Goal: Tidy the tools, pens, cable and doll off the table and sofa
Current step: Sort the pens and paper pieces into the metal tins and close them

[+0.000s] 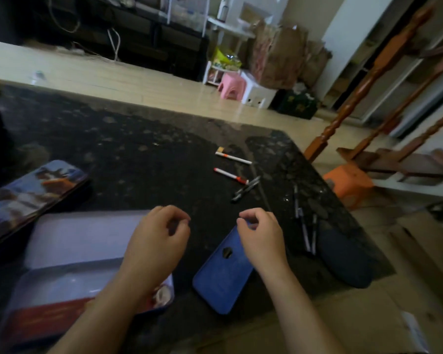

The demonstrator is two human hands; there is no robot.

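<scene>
On the black stone table (143,154) lie two white pens with red ends (232,158) (230,175), a pair of black pens (246,189) and several dark pens (305,226) near the right edge. An open tin box (69,251) sits at the near left, its pictured lid (28,198) beside it. My left hand (156,241) hovers over the tin's right end with fingers loosely curled, holding nothing. My right hand (264,238) hangs above a blue phone (223,272), fingers loosely curled and empty.
A dark pouch (343,259) lies at the table's near right corner. Beyond the right edge stand an orange stool (348,185) and wooden banister posts (363,80). A pink stool (232,85), a white box and paper bags sit across the floor.
</scene>
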